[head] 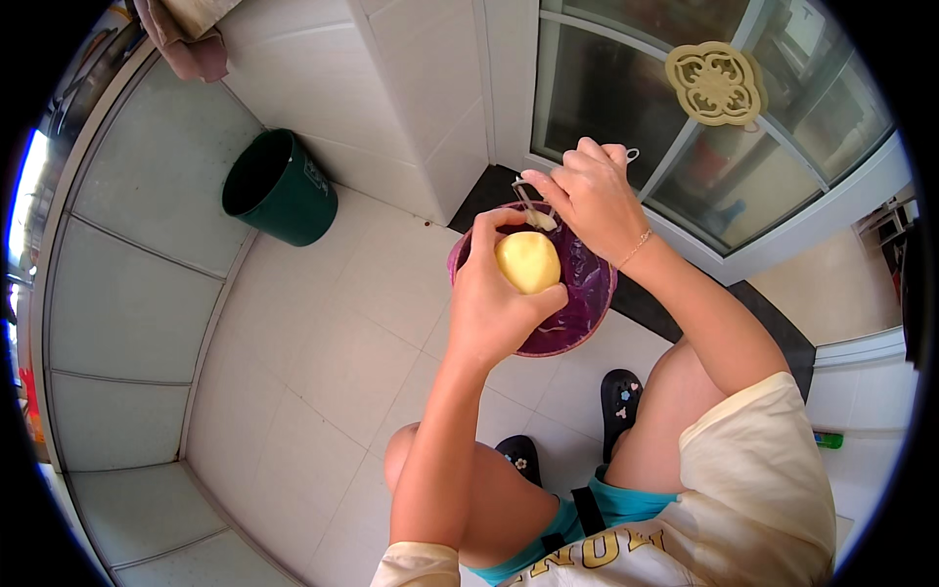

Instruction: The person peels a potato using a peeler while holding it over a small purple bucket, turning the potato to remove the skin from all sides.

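A peeled yellow potato (528,262) is held between the thumb and fingers of my left hand (488,293). My right hand (593,194) grips a metal peeler (522,192), whose head sits just above the potato, with a pale bit of peel (541,220) beside it. Both hands are over a round bin (598,312) lined with a purple plastic bag, which stands on the floor between me and the glazed door. The hands and potato cover part of the bin's inside.
A dark green bin (297,198) stands by the tiled wall at the left. Pale cabinet doors (132,293) line the left side. Ahead on the right is a glazed door (609,88) with a yellow ornament (715,83). My feet in black clogs (621,400) are near the lined bin.
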The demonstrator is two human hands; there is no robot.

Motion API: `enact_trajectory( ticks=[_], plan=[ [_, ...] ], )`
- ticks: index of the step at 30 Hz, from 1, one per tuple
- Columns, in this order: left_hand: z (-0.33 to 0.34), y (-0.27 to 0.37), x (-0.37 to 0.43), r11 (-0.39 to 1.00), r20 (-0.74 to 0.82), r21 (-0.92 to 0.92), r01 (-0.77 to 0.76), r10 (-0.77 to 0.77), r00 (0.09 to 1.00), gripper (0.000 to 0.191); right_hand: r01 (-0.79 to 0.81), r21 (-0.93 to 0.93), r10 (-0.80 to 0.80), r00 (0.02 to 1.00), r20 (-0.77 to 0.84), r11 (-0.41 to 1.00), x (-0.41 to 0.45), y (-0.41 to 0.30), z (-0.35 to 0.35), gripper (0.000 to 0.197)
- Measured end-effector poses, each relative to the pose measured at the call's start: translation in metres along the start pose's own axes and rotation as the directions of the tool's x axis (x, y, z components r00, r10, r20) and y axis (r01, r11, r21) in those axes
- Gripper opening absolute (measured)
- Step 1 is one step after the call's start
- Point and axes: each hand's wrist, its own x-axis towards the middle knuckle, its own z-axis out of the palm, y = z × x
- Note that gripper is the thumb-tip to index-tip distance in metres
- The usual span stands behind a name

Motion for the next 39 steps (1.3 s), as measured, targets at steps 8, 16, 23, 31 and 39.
enact_trajectory(
  ticks=[8, 16, 23, 31, 39],
  plan=[
    [0.005, -0.008, -0.001, 0.964, 0.082, 0.251, -0.082, 0.063, 0.995, 0.076, 0.002, 0.095, -0.019, 0.984, 0.177, 0.995, -0.002, -0.003, -0.004, 0.031],
    [0.004, -0.008, -0.001, 0.933, 0.075, 0.361, 0.019, -0.049, 0.996, 0.063, 0.154, -0.124, -0.148, 0.988, 0.053, 0.98, -0.001, -0.002, -0.004, 0.03],
    [0.004, -0.016, 0.002, 0.972, -0.036, 0.228, -0.052, 0.062, 0.997, 0.06, 0.12, -0.145, -0.132, 0.988, -0.075, 0.982, 0.006, -0.009, -0.01, 0.027],
    [-0.001, 0.0, 0.004, 0.987, -0.022, 0.155, -0.046, 0.05, 0.999, 0.054, -0.202, 0.4, 0.264, 0.959, -0.106, 0.894, 0.007, -0.012, -0.031, 0.046],
    [-0.012, 0.002, 0.0, 0.99, 0.205, -0.139, 0.0, 0.029, 0.978, 0.051, 0.247, 0.335, -0.193, 0.964, -0.186, 0.909, 0.011, -0.025, -0.046, 0.038]
  ],
)
